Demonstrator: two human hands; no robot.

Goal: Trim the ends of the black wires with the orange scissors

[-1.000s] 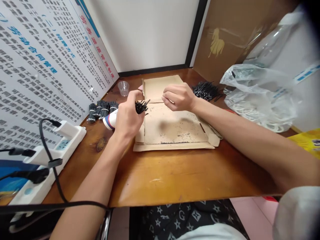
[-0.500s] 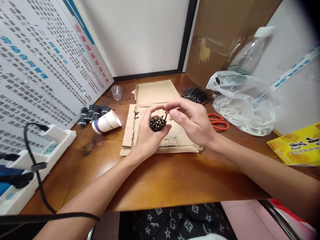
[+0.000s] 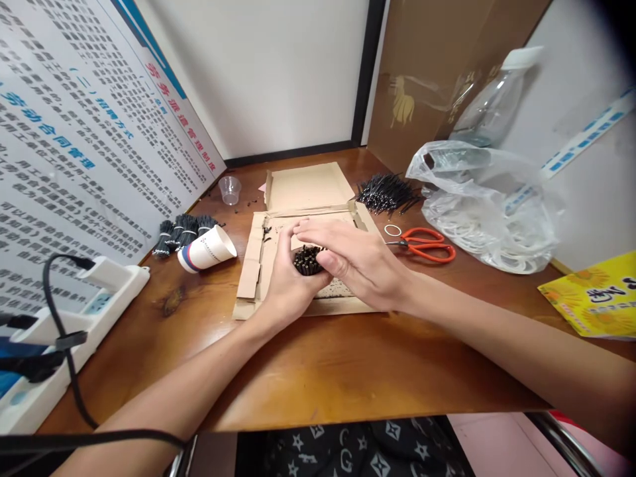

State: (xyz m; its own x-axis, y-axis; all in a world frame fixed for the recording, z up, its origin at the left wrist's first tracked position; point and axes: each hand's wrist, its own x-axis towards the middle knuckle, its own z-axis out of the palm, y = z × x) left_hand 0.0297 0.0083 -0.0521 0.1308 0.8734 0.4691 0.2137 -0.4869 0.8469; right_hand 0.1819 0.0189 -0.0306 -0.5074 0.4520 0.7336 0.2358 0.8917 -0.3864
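Note:
My left hand (image 3: 285,281) is wrapped round a bundle of short black wires (image 3: 307,260), held upright over a flattened cardboard sheet (image 3: 303,189). My right hand (image 3: 355,258) lies flat on top of the bundle's ends, fingers stretched out and pressing down. A loose pile of black wires (image 3: 385,192) lies at the back right of the cardboard. Tied black wire bundles (image 3: 181,228) lie to the left, next to a tipped paper cup (image 3: 207,248).
Orange scissors (image 3: 424,244) and a rubber band (image 3: 392,230) lie right of the cardboard. A clear plastic bag (image 3: 489,205) and bottle (image 3: 491,99) stand at the right. A small clear cup (image 3: 230,190) sits at the back, a power strip (image 3: 74,318) at the left, a yellow packet (image 3: 599,298) at far right.
My left hand brought the wire bundle from beside the paper cup to over the cardboard. My right hand went from pinching at the wire tips to lying flat on them.

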